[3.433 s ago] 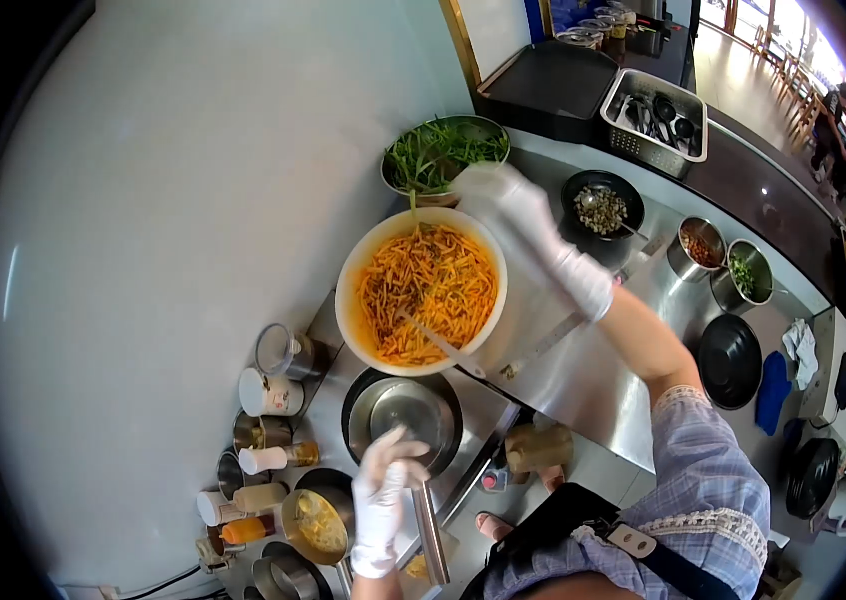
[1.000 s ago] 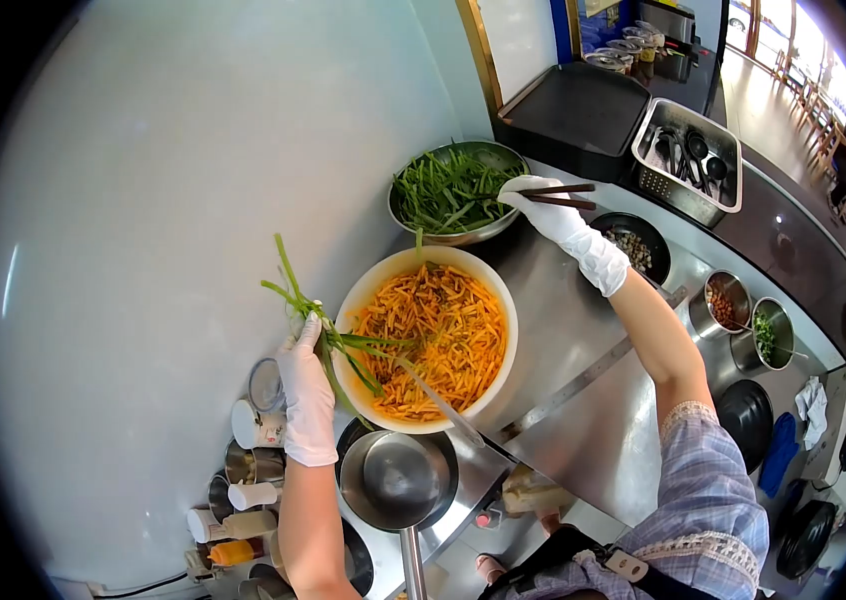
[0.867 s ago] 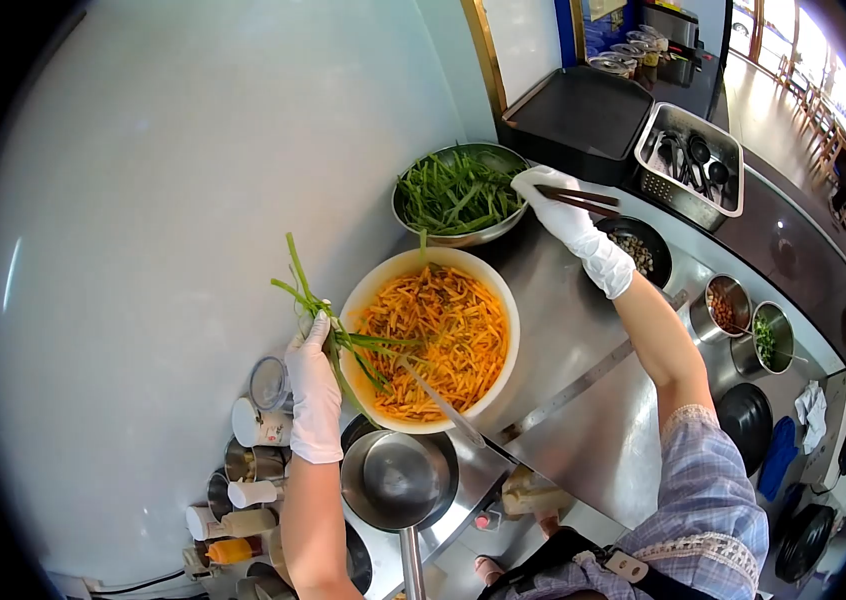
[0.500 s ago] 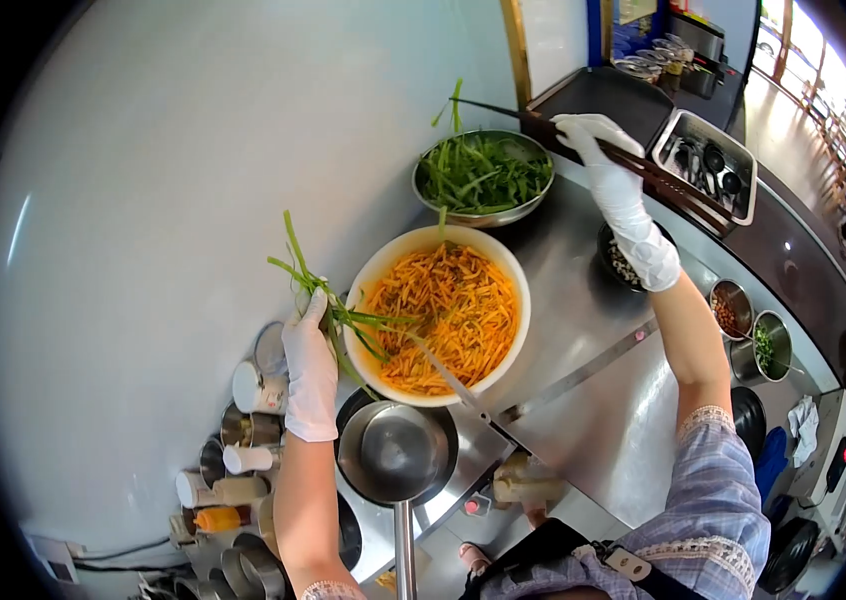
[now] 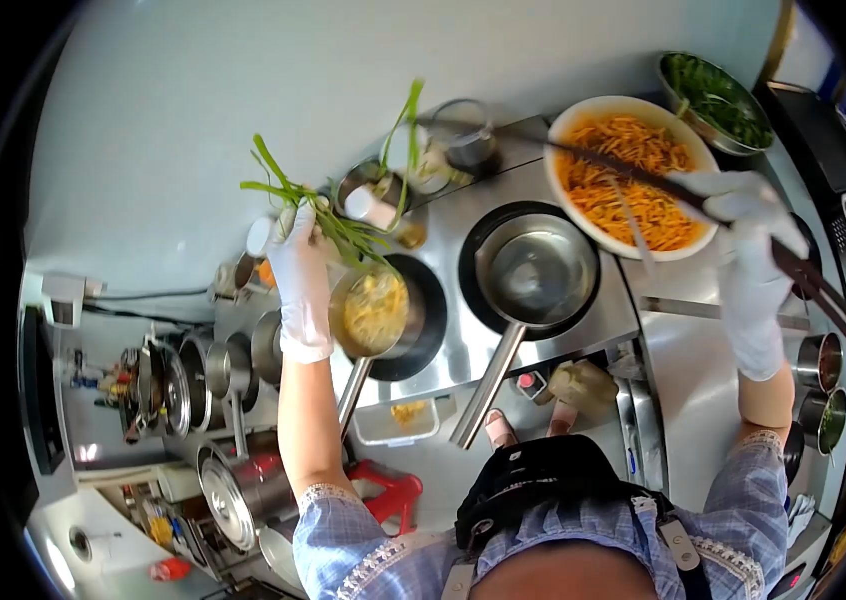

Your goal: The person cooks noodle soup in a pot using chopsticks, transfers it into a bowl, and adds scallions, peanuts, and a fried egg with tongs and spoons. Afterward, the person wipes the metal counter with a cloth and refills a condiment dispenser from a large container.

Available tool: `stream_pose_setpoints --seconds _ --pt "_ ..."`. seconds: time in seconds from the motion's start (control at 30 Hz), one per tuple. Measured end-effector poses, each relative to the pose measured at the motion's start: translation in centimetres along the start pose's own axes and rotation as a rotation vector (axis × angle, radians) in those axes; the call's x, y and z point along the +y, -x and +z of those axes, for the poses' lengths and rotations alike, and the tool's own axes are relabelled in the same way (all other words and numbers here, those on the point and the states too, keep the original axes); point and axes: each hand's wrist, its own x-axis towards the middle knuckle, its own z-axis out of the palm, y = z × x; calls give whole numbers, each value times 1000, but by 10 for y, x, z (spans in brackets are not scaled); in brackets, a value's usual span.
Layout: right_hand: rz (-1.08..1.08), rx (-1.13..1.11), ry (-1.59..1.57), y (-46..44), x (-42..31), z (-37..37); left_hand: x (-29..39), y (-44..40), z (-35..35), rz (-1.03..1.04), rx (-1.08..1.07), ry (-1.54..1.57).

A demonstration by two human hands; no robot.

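My left hand point(image 5: 301, 270), in a white glove, grips a bunch of long green stems point(image 5: 343, 232) above a small pan of yellowish food point(image 5: 376, 312). My gloved right hand point(image 5: 748, 225) is closed round long dark chopsticks point(image 5: 633, 172), which reach left across the white bowl of orange shreds point(image 5: 561, 190). A green strand point(image 5: 411, 140) hangs at their far tips, slightly blurred. A knife-like metal utensil point(image 5: 633, 215) leans in the white bowl. Behind it to the right stands a metal bowl of cut greens point(image 5: 713, 100).
An empty-looking saucepan point(image 5: 535, 270) sits in a black pan at the centre. Jars and containers point(image 5: 373, 205) line the wall. Metal cups point(image 5: 819, 362) stand at right. Stacked pots point(image 5: 243, 490), a red stool point(image 5: 388, 495) and a plastic tub point(image 5: 398, 422) are lower left.
The view has swung left. My right hand with the chopsticks has moved from beside the greens bowl to beside the white bowl, and the strand has come away leftward. My left hand still holds its bunch.
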Motion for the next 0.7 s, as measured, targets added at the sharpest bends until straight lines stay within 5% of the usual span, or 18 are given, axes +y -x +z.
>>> stream_pose_setpoints --seconds 0.17,0.27,0.57,0.67,0.7 --pt "282 -149 -265 31 3 127 -47 21 -119 6 194 56" --pt "213 -224 -178 50 14 188 -76 35 -168 -12 148 36" --pt "514 -258 -115 119 36 285 -189 41 -173 -210 4 -48" --pt "254 -365 -29 141 53 291 -228 30 -175 2 -53 -673" --pt "171 -425 37 138 49 289 -222 32 -175 265 -174 -995"
